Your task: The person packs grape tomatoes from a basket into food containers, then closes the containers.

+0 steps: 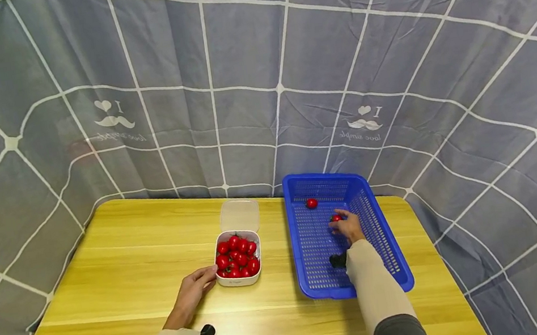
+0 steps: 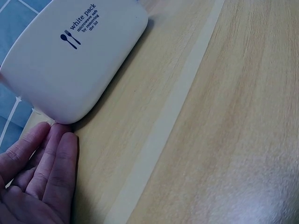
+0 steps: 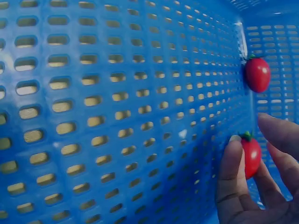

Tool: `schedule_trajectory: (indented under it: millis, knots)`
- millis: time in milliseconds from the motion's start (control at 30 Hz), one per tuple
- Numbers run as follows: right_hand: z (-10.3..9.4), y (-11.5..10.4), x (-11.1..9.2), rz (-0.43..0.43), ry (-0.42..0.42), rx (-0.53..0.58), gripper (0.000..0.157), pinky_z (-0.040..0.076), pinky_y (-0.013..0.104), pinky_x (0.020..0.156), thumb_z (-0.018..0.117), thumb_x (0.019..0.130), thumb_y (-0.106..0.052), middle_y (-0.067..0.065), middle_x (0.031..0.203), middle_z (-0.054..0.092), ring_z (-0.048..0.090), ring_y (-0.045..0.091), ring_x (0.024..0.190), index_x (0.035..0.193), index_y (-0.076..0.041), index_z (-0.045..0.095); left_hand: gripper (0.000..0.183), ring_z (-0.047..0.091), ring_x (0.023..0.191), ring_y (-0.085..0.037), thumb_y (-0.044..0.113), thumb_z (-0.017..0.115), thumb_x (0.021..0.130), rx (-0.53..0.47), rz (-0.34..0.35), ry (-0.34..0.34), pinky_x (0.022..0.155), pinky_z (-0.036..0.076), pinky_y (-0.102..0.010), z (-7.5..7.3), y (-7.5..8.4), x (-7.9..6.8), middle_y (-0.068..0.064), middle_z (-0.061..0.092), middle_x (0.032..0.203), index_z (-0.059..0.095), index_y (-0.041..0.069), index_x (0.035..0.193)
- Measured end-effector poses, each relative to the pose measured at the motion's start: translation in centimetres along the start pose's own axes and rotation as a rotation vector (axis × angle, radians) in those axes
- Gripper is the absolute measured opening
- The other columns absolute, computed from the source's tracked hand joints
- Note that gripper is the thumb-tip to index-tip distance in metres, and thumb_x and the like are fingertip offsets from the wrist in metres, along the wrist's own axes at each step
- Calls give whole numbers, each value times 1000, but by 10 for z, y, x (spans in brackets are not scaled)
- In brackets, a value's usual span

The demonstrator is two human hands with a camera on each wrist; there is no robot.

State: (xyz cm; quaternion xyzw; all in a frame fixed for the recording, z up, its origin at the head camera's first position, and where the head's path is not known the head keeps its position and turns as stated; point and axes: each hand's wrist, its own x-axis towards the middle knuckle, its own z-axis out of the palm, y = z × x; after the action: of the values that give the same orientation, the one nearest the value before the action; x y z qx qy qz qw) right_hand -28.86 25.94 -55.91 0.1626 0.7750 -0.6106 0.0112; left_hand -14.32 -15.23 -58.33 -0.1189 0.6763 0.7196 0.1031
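In the head view a small white box [image 1: 241,282] full of red cherry tomatoes [image 1: 236,258] stands on the table. My left hand [image 1: 194,292] is at its left front corner, and in the left wrist view the straight fingers [image 2: 60,168] meet the box's lower corner. Inside the blue basket [image 1: 296,244], my right hand [image 1: 350,227] reaches round a cherry tomato [image 3: 252,157]. The thumb overlaps its near side, while the index fingertip stands apart from it. Another tomato [image 3: 258,74] lies beyond it in the basket.
The box's pale lid [image 1: 239,215] is folded back behind it. Basket walls [image 1: 379,220] rise around the right hand. Yellow wooden table [image 1: 121,257] spreads to the left and front, and a grey curtain [image 1: 179,117] with white lines hangs behind.
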Motion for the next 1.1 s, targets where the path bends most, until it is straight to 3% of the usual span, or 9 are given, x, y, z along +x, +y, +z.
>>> schedule_trajectory:
  millis: [133, 267, 300, 400, 467, 533, 633, 733, 1100]
  knots:
    - [0, 17, 10, 28, -32, -20, 50, 62, 35, 58, 73, 72, 15, 26, 110, 59, 63, 25, 73, 119, 7, 60, 55, 55, 115, -19, 32, 59, 97, 8, 4, -2, 100, 49, -28, 1, 1, 0, -22, 51, 134, 50, -11, 130]
    - [4, 16, 11, 103, 8, -107, 50, 62, 41, 64, 68, 75, 17, 26, 118, 56, 61, 27, 77, 124, 10, 57, 57, 54, 118, -22, 34, 60, 96, 13, 4, -9, 100, 49, -28, 1, 1, -1, -23, 50, 134, 50, -11, 131]
    - [4, 16, 9, 79, -4, -93, 49, 62, 39, 62, 68, 75, 16, 24, 117, 58, 62, 26, 76, 123, 8, 58, 57, 54, 118, -23, 33, 60, 96, 12, 3, -9, 100, 49, -28, 1, 2, -1, -23, 50, 134, 50, -11, 131]
    - [-4, 48, 35, -16, -75, -12, 39, 61, 34, 52, 74, 73, 11, 19, 100, 64, 61, 23, 67, 110, 4, 66, 58, 54, 117, -23, 33, 60, 97, 13, 8, -11, 100, 49, -29, 2, 2, -1, -24, 50, 134, 49, -12, 131]
    - [-4, 50, 37, -14, -91, -5, 35, 61, 36, 53, 76, 73, 10, 17, 93, 66, 62, 23, 66, 105, 1, 68, 58, 54, 117, -22, 33, 60, 97, 11, 6, -12, 99, 49, -28, 2, 3, -1, -24, 50, 134, 49, -12, 131]
    - [-2, 46, 33, 2, -79, -20, 31, 60, 35, 51, 76, 73, 8, 17, 86, 66, 62, 21, 63, 102, 3, 66, 57, 54, 117, -21, 33, 60, 96, 10, -2, -10, 99, 50, -27, 2, 3, -1, -23, 50, 134, 50, -12, 131]
    - [6, 3, -2, 80, -66, -98, 30, 61, 35, 57, 71, 79, 7, 17, 85, 66, 63, 21, 64, 107, 9, 61, 57, 54, 117, -20, 33, 60, 96, 4, -11, -3, 99, 49, -26, 2, 4, -1, -22, 50, 135, 50, -10, 131]
    - [7, -21, -22, 74, -111, -81, 24, 61, 29, 56, 70, 83, 3, 10, 76, 65, 61, 15, 60, 104, 11, 60, 58, 53, 118, -20, 34, 59, 97, 10, -7, -9, 100, 48, -27, 2, 4, -1, -22, 49, 136, 49, -11, 132]
    - [20, -52, -42, 0, -233, 13, 21, 62, 31, 65, 67, 87, 3, 4, 72, 64, 64, 16, 62, 103, 12, 57, 59, 54, 113, -13, 33, 59, 97, 4, -18, -11, 103, 46, -31, 3, 6, -3, -23, 48, 137, 48, -11, 133]
